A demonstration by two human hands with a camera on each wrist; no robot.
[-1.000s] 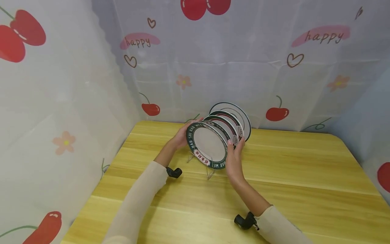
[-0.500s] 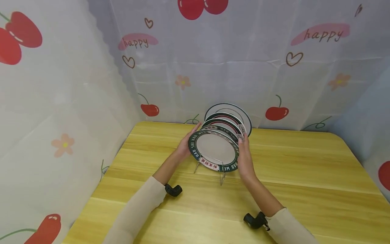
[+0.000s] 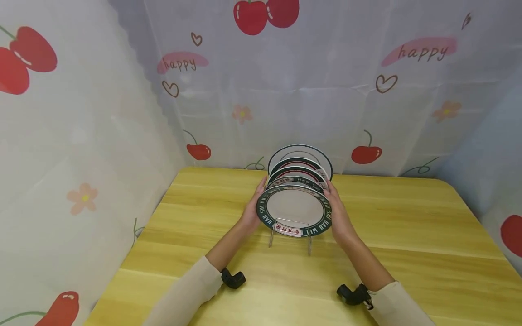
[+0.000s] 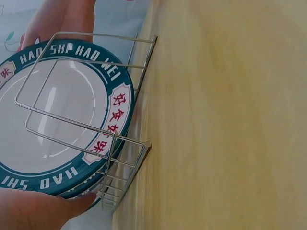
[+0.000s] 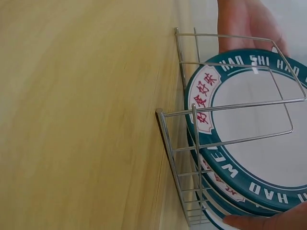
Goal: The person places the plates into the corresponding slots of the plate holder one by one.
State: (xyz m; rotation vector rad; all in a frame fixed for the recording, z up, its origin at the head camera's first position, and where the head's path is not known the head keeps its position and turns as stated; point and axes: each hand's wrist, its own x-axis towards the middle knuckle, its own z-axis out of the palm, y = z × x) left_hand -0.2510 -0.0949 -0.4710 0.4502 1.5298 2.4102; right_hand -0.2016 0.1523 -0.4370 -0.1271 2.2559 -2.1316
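Several round plates stand upright in a wire plate rack (image 3: pixel 290 222), one behind another. The front plate (image 3: pixel 295 208) has a dark green rim with white letters and a red-lettered label low on it. At the back stands a white plate (image 3: pixel 299 148) with a thin dark line round its rim. My left hand (image 3: pixel 250 213) presses the plates' left edges, its fingers stretched along them. On the right edges rests my right hand (image 3: pixel 339 215), fingers also fairly straight. In the left wrist view, the rack's wire loops (image 4: pixel 72 120) pass in front of the front plate. Some fingertips are hidden by plates.
The rack stands on a wooden table (image 3: pixel 387 235), near its back edge. Behind and to the left hang cloth walls (image 3: pixel 285 99) printed with cherries. A black curved fitting sits at each wrist, the left fitting (image 3: pixel 233 278) and the right fitting (image 3: pixel 354 294).
The rack and its plates have turned from facing rightward-slanted to squarely toward me, and have come slightly nearer. Both hands have moved with them, keeping to the plates' sides.
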